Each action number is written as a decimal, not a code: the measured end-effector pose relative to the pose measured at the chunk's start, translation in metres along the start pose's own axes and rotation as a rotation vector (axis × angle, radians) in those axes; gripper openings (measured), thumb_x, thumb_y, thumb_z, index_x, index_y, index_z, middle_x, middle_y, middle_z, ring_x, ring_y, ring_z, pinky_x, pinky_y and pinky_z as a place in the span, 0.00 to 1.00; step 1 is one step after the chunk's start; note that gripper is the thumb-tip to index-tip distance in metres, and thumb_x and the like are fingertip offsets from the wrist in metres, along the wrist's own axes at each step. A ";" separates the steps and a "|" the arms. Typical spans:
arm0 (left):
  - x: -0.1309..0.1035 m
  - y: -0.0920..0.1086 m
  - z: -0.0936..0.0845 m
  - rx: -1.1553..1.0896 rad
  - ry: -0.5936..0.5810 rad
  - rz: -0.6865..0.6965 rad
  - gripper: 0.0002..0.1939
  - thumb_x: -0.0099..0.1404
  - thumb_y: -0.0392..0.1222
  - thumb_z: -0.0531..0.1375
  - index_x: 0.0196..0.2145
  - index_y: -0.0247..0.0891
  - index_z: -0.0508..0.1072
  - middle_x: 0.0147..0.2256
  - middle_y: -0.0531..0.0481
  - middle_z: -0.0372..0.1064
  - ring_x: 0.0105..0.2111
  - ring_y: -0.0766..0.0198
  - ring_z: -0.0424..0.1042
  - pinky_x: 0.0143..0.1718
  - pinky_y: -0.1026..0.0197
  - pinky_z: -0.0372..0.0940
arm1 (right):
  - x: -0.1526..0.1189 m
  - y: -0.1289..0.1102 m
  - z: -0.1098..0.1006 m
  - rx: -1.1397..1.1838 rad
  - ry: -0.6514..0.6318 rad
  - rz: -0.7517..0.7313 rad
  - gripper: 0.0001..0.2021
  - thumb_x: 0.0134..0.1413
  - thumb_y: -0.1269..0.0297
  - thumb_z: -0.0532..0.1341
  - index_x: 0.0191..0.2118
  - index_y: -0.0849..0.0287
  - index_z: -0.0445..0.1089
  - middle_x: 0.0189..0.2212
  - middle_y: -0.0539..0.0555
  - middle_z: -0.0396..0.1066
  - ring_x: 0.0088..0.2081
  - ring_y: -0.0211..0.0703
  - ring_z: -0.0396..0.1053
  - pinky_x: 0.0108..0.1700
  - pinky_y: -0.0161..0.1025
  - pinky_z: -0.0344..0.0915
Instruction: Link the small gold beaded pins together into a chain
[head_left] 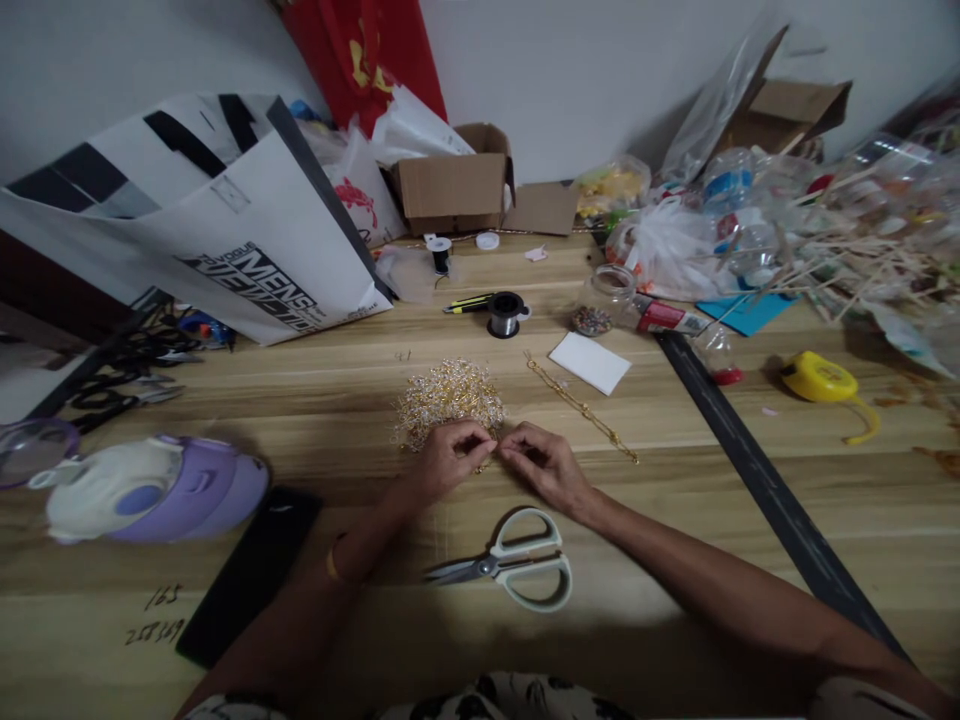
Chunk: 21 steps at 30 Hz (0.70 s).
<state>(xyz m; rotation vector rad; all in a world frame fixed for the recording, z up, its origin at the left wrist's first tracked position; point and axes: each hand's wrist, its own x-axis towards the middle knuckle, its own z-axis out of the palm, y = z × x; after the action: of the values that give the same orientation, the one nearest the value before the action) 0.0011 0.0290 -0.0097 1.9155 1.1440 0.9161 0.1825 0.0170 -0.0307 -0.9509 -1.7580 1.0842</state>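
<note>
A loose pile of small gold and clear beaded pieces [448, 396] lies mid-table. At its front edge my left hand [455, 455] has thumb and forefinger pinched, with something too small to make out between them. My right hand [546, 465] is pinched too, its fingertips almost against those of the left; what it holds is too small to name. Scissors [489, 566] with pale green handles lie in front of the hands, blades pointing left. To the right of the pile a gold chain [583, 408] stretches out beside a white card [590, 362].
Behind the pile stand a wire spool [505, 315] and a black thread spool [440, 256]. A purple bottle [180, 488] and a black phone [251, 575] lie at left. A jar [602, 302] and a yellow tape measure [819, 378] are at right, before heaped plastic and sticks.
</note>
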 end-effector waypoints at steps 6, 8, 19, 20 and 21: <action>0.000 -0.003 -0.019 0.235 -0.257 -0.052 0.05 0.57 0.39 0.58 0.28 0.37 0.74 0.25 0.52 0.69 0.25 0.67 0.65 0.27 0.66 0.56 | 0.001 0.009 0.001 0.065 0.075 0.065 0.09 0.56 0.60 0.58 0.30 0.61 0.66 0.25 0.50 0.64 0.27 0.37 0.62 0.29 0.33 0.59; -0.001 0.000 -0.025 0.363 -0.392 -0.017 0.03 0.54 0.36 0.59 0.26 0.38 0.73 0.25 0.52 0.69 0.26 0.66 0.65 0.29 0.66 0.56 | 0.003 0.011 0.001 0.097 0.086 0.093 0.10 0.56 0.59 0.58 0.30 0.60 0.65 0.24 0.50 0.64 0.27 0.37 0.61 0.28 0.32 0.58; -0.010 0.016 -0.017 0.651 -0.489 0.114 0.05 0.61 0.35 0.55 0.30 0.37 0.70 0.32 0.48 0.69 0.36 0.59 0.67 0.37 0.61 0.56 | 0.003 0.010 -0.001 0.021 0.070 0.044 0.10 0.58 0.59 0.56 0.30 0.60 0.64 0.25 0.50 0.64 0.27 0.37 0.61 0.29 0.33 0.60; -0.011 0.016 -0.016 0.643 -0.482 0.122 0.05 0.62 0.35 0.54 0.31 0.37 0.69 0.33 0.48 0.69 0.36 0.59 0.66 0.38 0.61 0.56 | 0.002 0.010 -0.001 -0.015 0.060 0.034 0.10 0.58 0.60 0.55 0.31 0.60 0.65 0.25 0.51 0.65 0.27 0.37 0.62 0.29 0.33 0.60; -0.012 0.015 -0.016 0.636 -0.475 0.127 0.05 0.62 0.35 0.54 0.31 0.37 0.69 0.33 0.48 0.69 0.36 0.59 0.66 0.38 0.61 0.56 | 0.001 0.009 -0.001 -0.056 0.046 0.021 0.09 0.58 0.60 0.55 0.31 0.60 0.65 0.25 0.51 0.65 0.27 0.37 0.62 0.29 0.33 0.60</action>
<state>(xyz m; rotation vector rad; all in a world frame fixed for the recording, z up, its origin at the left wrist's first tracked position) -0.0105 0.0165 0.0083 2.5518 1.1004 0.1125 0.1848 0.0209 -0.0386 -1.0226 -1.7524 1.0237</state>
